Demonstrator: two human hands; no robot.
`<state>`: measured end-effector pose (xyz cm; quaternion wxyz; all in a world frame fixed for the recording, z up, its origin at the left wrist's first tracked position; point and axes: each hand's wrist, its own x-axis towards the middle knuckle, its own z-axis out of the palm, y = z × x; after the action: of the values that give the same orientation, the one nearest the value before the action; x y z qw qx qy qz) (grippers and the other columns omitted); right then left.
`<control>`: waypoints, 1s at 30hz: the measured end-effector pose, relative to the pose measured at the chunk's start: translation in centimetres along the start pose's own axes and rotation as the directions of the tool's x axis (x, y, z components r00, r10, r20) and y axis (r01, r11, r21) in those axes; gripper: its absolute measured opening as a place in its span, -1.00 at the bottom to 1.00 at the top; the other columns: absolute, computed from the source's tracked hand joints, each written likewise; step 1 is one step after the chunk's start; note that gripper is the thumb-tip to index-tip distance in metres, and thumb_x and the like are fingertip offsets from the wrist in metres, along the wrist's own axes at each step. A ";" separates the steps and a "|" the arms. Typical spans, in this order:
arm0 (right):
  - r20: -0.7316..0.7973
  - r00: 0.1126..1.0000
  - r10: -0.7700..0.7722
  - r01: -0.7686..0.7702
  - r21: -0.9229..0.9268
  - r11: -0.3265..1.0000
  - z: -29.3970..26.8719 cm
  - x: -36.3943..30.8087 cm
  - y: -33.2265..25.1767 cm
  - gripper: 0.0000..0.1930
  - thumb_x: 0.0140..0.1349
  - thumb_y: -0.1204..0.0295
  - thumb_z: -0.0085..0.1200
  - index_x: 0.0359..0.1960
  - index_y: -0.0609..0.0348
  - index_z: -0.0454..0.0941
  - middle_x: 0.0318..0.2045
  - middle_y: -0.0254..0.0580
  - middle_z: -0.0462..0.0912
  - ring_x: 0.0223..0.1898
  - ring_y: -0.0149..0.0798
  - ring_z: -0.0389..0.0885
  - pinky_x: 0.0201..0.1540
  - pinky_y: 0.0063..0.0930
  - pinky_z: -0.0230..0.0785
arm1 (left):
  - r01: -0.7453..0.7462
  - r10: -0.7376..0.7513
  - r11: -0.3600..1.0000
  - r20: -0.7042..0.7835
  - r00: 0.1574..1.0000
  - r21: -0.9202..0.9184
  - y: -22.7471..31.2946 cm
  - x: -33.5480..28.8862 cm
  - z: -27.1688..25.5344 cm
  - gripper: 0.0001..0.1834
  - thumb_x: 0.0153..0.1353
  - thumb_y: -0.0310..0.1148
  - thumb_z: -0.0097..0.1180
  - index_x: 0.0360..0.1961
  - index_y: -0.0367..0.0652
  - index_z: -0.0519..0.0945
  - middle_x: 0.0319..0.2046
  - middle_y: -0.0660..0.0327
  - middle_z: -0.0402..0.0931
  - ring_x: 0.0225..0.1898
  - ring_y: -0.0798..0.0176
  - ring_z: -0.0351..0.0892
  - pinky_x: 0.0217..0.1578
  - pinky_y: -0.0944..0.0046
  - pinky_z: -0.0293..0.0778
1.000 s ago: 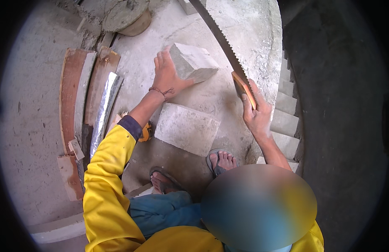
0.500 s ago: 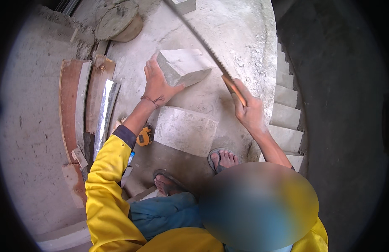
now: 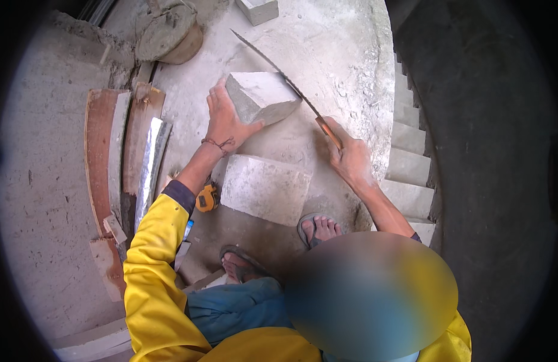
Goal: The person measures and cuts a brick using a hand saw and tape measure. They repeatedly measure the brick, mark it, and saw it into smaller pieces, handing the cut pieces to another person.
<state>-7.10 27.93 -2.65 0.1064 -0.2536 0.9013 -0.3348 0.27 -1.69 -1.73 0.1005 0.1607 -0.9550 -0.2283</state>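
My left hand point(image 3: 226, 123) braces a pale grey lightweight block point(image 3: 265, 90), thumb along its near face and fingers at its left end. In my right hand point(image 3: 355, 161) is a handsaw point(image 3: 264, 55), held by its orange-brown handle. Its thin toothed blade slants away to the far left, passing along the block's right far edge; whether it touches there I cannot tell. A second, larger pale block point(image 3: 267, 188) lies flat in front of my feet, just nearer than the first.
Wooden boards point(image 3: 104, 157) and a shiny metal strip point(image 3: 148, 166) lie at left, with a yellow tape measure point(image 3: 207, 197) nearby. Farther off are a mortar-crusted bucket point(image 3: 170, 36) and a small block point(image 3: 258, 10). Steps point(image 3: 409, 137) descend beyond the dusty floor's right edge.
The saw has come down and nearer, its blade shifting from high beyond the block to alongside its right edge. My right hand dropped slightly. My left hand stayed on the block.
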 end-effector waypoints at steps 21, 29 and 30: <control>0.027 1.000 -0.012 0.016 -0.157 0.987 0.6 -0.5 0.0 -0.56 0.37 0.32 0.12 0.30 -0.11 0.55 -0.44 0.17 0.69 -0.44 0.17 0.71 -0.33 -0.09 0.53 | 0.048 -0.048 0.999 0.006 0.999 -0.020 1.1 0.8 -0.5 0.33 -0.20 -0.14 0.60 0.45 -0.40 -0.06 0.27 -0.23 0.13 0.31 -0.23 0.14 0.39 -0.10 0.15; -0.287 0.947 -0.144 0.170 0.067 0.983 0.5 -0.8 -0.3 -0.52 0.34 0.37 0.12 0.32 -0.21 0.53 -0.52 0.08 0.66 -0.50 0.14 0.68 -0.38 -0.05 0.50 | 0.023 -0.023 1.000 -0.018 1.000 0.014 1.5 1.5 -0.3 0.34 -0.21 -0.10 0.59 0.43 -0.48 -0.04 0.26 -0.25 0.18 0.31 -0.26 0.16 0.39 -0.09 0.14; -0.314 0.935 -0.167 0.196 0.062 0.979 0.4 -1.2 -0.5 -0.51 0.34 0.39 0.12 0.32 -0.20 0.53 -0.49 0.07 0.68 -0.50 0.14 0.68 -0.38 -0.06 0.51 | 0.025 -0.025 1.000 -0.016 1.000 0.014 1.5 1.4 -0.3 0.34 -0.21 -0.10 0.59 0.43 -0.49 -0.04 0.26 -0.25 0.18 0.31 -0.26 0.16 0.39 -0.09 0.14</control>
<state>-5.73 28.07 -2.61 -0.0549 -0.2753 0.8632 -0.4197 -1.36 -1.03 -0.55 0.1039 0.1752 -0.9537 -0.2214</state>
